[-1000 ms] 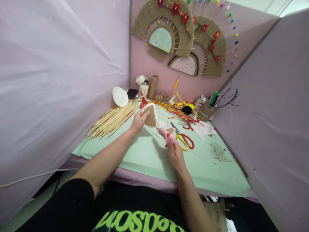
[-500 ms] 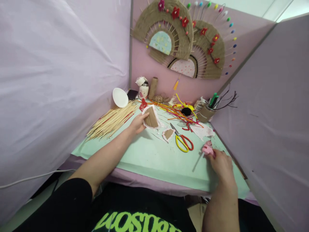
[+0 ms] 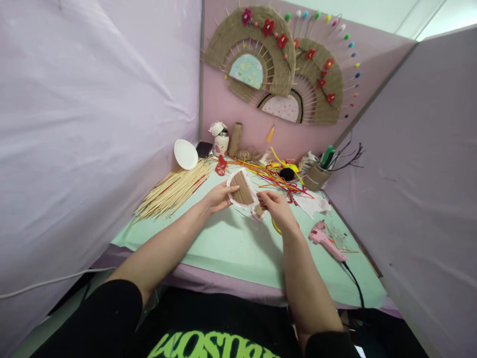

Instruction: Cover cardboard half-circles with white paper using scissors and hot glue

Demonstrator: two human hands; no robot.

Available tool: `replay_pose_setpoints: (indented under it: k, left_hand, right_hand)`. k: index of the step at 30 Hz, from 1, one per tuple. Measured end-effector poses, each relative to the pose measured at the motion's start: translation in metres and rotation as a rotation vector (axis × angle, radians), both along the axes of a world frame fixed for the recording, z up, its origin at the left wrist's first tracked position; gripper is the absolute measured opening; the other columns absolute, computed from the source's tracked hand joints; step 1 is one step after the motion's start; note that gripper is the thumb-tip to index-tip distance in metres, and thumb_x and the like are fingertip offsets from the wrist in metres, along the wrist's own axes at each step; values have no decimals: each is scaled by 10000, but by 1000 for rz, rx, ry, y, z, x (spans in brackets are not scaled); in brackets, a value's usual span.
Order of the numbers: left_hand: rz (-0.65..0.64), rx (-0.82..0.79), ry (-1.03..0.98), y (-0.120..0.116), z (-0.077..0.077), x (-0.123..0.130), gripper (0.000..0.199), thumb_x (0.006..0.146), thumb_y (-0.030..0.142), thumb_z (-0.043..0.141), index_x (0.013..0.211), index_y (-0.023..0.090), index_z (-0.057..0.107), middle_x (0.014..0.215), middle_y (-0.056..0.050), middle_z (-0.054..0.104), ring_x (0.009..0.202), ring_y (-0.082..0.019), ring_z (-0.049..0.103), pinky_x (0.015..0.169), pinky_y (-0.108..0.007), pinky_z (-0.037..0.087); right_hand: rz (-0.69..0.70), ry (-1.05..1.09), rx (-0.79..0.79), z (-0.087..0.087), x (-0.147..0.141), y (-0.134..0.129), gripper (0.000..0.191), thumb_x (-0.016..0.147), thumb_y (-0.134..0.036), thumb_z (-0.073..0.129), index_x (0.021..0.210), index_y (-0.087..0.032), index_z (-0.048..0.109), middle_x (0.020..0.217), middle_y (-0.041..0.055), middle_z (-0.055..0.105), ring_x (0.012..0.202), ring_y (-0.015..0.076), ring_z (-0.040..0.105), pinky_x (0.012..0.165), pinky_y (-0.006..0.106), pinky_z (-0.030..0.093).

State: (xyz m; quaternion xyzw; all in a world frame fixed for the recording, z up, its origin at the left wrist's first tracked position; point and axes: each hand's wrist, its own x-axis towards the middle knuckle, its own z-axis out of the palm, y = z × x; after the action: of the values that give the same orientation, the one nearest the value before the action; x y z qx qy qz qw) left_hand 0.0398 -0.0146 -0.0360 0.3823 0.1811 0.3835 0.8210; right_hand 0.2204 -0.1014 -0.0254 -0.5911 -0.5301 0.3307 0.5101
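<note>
My left hand (image 3: 219,197) is closed on the left side of a half-round cardboard piece (image 3: 242,189), thumb on its brown face. White pinkish paper rims the piece. At its right corner, my right hand (image 3: 276,205) is closed, the fingertips pinching at the paper edge. A smaller paper-edged cardboard scrap (image 3: 258,213) lies on the table just below. Scissors with a yellow handle (image 3: 276,226) are mostly hidden behind my right hand and forearm. The pink glue gun (image 3: 328,242) rests on the table to the right, its black cord running off the front edge.
Thin wooden sticks (image 3: 175,186) are heaped at left beside a white bowl (image 3: 186,154). Coloured pipe cleaners (image 3: 276,174), a twine cone (image 3: 235,139) and a pen holder (image 3: 317,176) with twigs stand at the back. Twine-wrapped fans (image 3: 253,49) hang on the pink wall.
My right hand has let go of the glue gun, leaving it on the table at right, and has moved left to the cardboard piece. My left hand has brought the piece slightly right and down.
</note>
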Motion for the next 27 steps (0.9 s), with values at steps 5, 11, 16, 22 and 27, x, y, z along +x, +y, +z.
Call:
replay_pose_setpoints:
  k: [5,11,16,22,27]
  left_hand:
    - [1,31,28,-6,-1,3,331,658,164,757,974,140,661,932,-79,716,808,-178,658,814,-342,509]
    - [5,78,92,-10,-9,11,435,594,213,817,989,134,652,942,-83,714,808,-183,660,803,-347,505]
    - [45,81,110,-10,-12,12,471,561,219,836,987,127,658,942,-91,715,797,-180,657,779,-326,507]
    - [104,110,144,-8,-20,16,483,561,226,824,1002,121,657,897,-68,702,781,-171,648,789,-329,494]
    - [168,139,207,-9,-24,19,431,554,195,803,954,114,664,856,-57,698,768,-172,634,766,-314,483]
  right_hand:
    - [154,533,-100,-28,-32,33,410,720,-557,629,911,-195,647,769,28,681,664,175,608,581,297,477]
    - [90,636,-140,-36,-31,29,459,693,-595,658,949,-215,630,749,19,686,651,189,622,544,296,466]
    - [-27,423,-53,-41,-31,31,465,736,-655,561,864,-209,593,670,-12,615,607,164,558,554,284,435]
    - [-214,-164,219,-34,-32,20,386,846,-533,478,673,-190,508,659,-20,539,654,131,459,634,253,367]
    - [-272,-530,238,-33,-37,13,345,903,-456,410,692,-199,498,664,-4,532,641,138,431,633,266,312]
